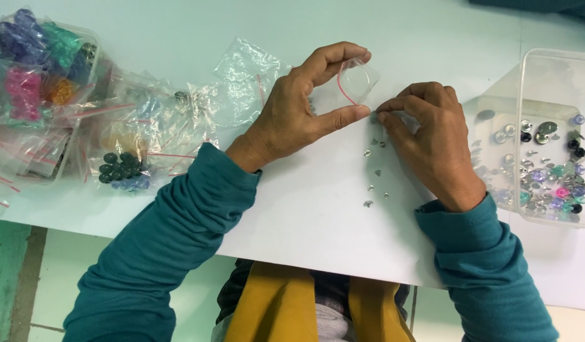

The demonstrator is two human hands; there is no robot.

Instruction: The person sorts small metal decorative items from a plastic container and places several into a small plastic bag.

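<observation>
small clear bag [356, 82] above white table [305, 209].

A single head-worn camera looks steeply down, close over a white desk [305, 209] whose near edge runs slantwise across the lower frame. Both forearms in teal sleeves enter from the bottom (the wearer's lap shows below the edge). Bagged beads [121, 168] lie far left, a clear plastic tray [527, 95] far right.

The bench [318, 209] is white, with tiny silver studs [376, 171] on it. Left of the studs lies a clear bag [356, 81] with a red strip. Right of them, a clear tub [559, 136] holds silver, purple, teal, pink and black beads.
</observation>
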